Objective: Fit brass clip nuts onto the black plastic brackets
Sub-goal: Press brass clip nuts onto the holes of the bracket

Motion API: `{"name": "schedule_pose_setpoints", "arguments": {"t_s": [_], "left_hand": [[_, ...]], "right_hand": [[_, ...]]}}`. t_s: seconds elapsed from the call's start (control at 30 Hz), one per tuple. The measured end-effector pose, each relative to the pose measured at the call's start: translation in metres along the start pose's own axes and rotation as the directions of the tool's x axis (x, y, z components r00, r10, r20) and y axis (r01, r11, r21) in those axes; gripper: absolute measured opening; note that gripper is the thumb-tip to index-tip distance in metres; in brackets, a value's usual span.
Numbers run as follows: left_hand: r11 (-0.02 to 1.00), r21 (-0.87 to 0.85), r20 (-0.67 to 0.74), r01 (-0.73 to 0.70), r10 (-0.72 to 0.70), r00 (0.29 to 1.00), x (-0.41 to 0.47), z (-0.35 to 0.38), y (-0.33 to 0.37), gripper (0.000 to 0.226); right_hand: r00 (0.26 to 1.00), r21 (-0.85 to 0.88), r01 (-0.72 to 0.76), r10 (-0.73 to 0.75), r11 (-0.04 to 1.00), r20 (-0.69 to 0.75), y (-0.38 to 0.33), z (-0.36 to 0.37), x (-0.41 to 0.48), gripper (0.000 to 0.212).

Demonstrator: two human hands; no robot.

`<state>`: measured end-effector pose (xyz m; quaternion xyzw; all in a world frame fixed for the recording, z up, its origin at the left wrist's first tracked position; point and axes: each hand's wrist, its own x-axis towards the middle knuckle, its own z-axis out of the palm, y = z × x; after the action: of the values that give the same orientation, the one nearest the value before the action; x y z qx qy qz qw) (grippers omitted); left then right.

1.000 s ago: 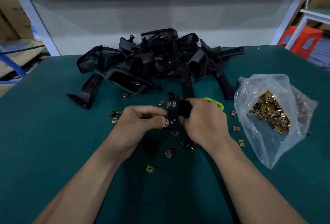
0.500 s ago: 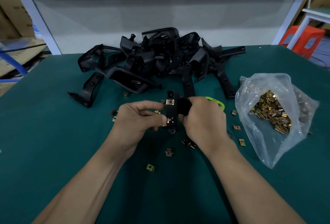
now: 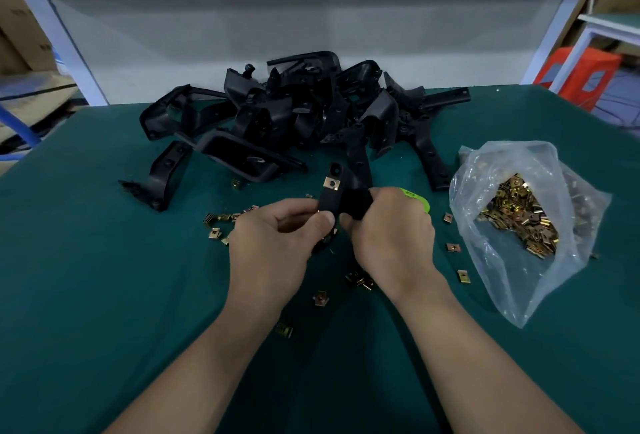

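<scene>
A black plastic bracket [image 3: 333,195] stands upright between my hands above the green table. One brass clip nut [image 3: 331,183] sits on its upper end. My right hand [image 3: 391,236] grips the bracket's right side. My left hand [image 3: 277,243] pinches the bracket's lower part, thumb pressed on its left edge; a sliver of brass shows at the thumb tip. The bracket's lower end is mostly hidden by my fingers.
A heap of black brackets [image 3: 298,115] lies at the back of the table. A clear plastic bag of brass clip nuts [image 3: 519,222] lies open at the right. Loose clip nuts [image 3: 221,222] are scattered around my hands. A green object [image 3: 417,198] shows behind my right hand.
My left thumb has moved onto the bracket's lower edge, covering the clip nut that was visible there. Both hands and the bracket have risen slightly.
</scene>
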<state>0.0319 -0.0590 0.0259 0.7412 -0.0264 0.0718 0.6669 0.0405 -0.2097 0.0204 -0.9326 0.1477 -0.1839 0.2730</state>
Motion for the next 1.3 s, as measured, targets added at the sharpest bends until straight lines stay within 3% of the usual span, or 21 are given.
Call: {"name": "schedule_pose_setpoints", "arguments": {"t_s": [0.1,0.23,0.37,0.57,0.67,0.73,0.8,0.87,0.97,1.07,1.17,1.3], "left_hand": [[0.987,0.154,-0.011,-0.045,0.047,0.999,-0.003,0.001,0.001,0.008],[0.902,0.411,-0.013,-0.133,0.151,0.988,-0.014,0.001,0.009,0.017],[0.84,0.501,-0.029,-0.209,0.258,0.966,-0.016,0.006,0.013,0.029],[0.801,0.546,0.037,-0.244,0.267,0.963,-0.012,0.007,0.005,0.035],[0.667,0.724,0.06,-0.176,0.193,0.979,-0.01,0.004,0.0,0.043],[0.561,0.814,0.039,-0.147,0.199,0.979,-0.009,0.002,-0.002,0.048],[0.53,0.835,0.015,-0.151,0.252,0.968,-0.009,0.001,-0.004,0.052],[0.552,0.817,0.002,-0.169,0.289,0.957,-0.009,0.002,-0.006,0.048],[0.68,0.68,0.009,-0.273,0.364,0.931,-0.001,-0.001,-0.008,0.007],[0.801,0.536,0.028,-0.268,0.3,0.954,0.002,0.001,-0.004,0.018],[0.869,0.42,0.035,-0.262,0.272,0.962,0.002,0.009,0.004,0.003],[0.926,0.234,0.072,-0.295,0.286,0.955,0.007,0.012,0.022,0.015]], "right_hand": [[1.0,0.028,-0.029,0.029,0.999,0.005,0.001,-0.001,0.002,0.024],[1.0,0.008,-0.016,0.016,1.0,0.015,0.0,0.0,0.0,0.018],[0.999,-0.012,-0.035,0.035,0.999,0.0,-0.002,0.002,0.0,0.019],[1.0,-0.039,-0.026,0.027,0.999,0.003,-0.003,0.003,0.0,0.019],[0.996,-0.071,-0.005,0.011,0.997,0.083,-0.007,0.004,-0.003,0.018],[0.992,-0.071,0.005,0.004,0.997,0.127,-0.01,0.001,-0.005,0.019],[0.988,-0.049,0.015,-0.008,0.999,0.153,-0.011,-0.003,-0.007,0.015],[0.987,-0.007,0.047,-0.045,0.999,0.157,-0.013,-0.009,-0.008,0.013],[0.968,0.111,0.13,-0.151,0.985,0.199,-0.016,-0.017,-0.007,0.017],[0.933,0.21,0.117,-0.18,0.971,0.312,-0.018,-0.027,-0.004,0.013],[0.911,0.239,0.123,-0.205,0.963,0.358,-0.014,-0.041,-0.008,0.014],[0.878,0.513,-0.089,-0.176,0.853,0.445,-0.007,-0.07,-0.029,0.024]]}}
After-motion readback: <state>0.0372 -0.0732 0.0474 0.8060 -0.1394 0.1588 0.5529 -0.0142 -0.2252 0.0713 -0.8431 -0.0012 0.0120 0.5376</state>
